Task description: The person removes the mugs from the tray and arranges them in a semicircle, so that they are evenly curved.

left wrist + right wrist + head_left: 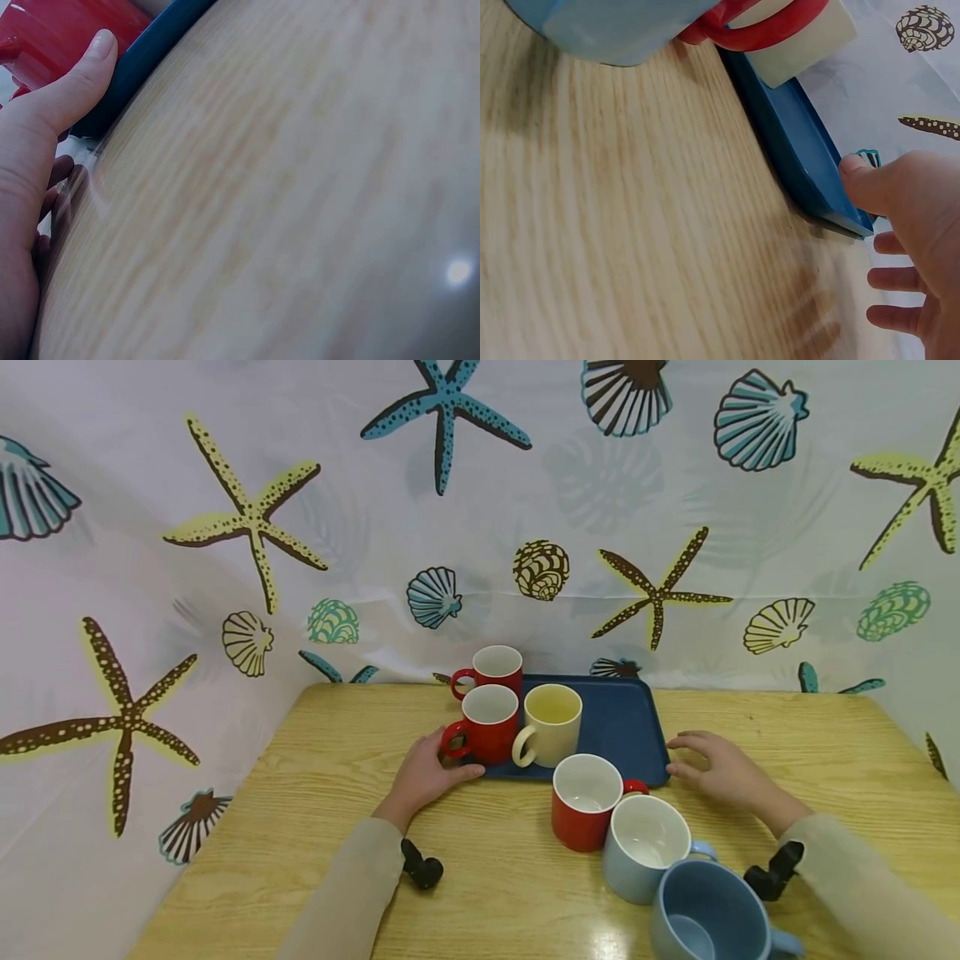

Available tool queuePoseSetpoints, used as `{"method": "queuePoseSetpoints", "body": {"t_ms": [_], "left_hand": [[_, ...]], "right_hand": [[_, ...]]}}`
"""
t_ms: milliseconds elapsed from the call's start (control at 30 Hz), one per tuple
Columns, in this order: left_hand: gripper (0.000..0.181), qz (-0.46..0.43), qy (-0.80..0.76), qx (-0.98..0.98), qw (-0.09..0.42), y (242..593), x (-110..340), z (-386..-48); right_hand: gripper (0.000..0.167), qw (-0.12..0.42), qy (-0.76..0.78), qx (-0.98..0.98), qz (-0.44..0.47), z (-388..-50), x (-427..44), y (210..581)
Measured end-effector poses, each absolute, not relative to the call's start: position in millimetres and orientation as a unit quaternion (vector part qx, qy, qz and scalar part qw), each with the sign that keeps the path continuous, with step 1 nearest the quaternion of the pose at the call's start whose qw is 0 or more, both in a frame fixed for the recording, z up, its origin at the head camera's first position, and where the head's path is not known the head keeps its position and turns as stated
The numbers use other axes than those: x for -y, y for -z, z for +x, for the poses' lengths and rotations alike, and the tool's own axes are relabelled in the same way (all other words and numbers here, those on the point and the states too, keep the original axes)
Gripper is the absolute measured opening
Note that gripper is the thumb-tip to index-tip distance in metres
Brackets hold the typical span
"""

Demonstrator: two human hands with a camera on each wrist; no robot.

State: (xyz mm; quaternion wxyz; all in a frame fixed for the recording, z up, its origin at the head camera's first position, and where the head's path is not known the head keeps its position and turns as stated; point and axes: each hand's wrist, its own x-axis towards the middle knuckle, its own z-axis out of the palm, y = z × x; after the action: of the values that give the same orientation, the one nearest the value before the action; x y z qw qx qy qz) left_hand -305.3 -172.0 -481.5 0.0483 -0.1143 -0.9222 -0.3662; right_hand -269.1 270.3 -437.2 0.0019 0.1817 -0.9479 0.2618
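A dark blue tray (618, 727) lies at the back of the table. On its left part stand a rear red mug (498, 667), a front red mug (491, 727) and a cream mug (553, 727). My left hand (429, 777) grips the tray's front left corner, its thumb (82, 82) along the rim beside the front red mug; its other fingers are partly hidden. By the tray's front right corner is my right hand (723, 772), fingers spread and holding nothing. Its thumb (866, 184) is close to the rim; contact cannot be told.
In front of the tray a third red mug (581, 814), a pale blue mug (637, 864) and a darker blue mug (705, 914) stand in a diagonal row, between my forearms. Behind the wooden table (285, 827) hangs a white cloth (480, 543) with sea prints.
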Motion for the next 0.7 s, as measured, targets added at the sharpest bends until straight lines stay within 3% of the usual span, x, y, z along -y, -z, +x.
{"method": "queuePoseSetpoints", "body": {"t_ms": [533,700], "left_hand": [[0.067,-0.115,0.367,0.922,0.051,481.6,170.8,-303.3],[0.069,-0.112,0.366,0.923,0.048,481.2,170.9,-303.8]], "right_hand": [[0.048,-0.006,-0.245,0.946,0.210,-267.1,-264.7,449.4],[0.042,0.006,-0.229,0.947,0.224,-268.9,-264.9,453.2]]}}
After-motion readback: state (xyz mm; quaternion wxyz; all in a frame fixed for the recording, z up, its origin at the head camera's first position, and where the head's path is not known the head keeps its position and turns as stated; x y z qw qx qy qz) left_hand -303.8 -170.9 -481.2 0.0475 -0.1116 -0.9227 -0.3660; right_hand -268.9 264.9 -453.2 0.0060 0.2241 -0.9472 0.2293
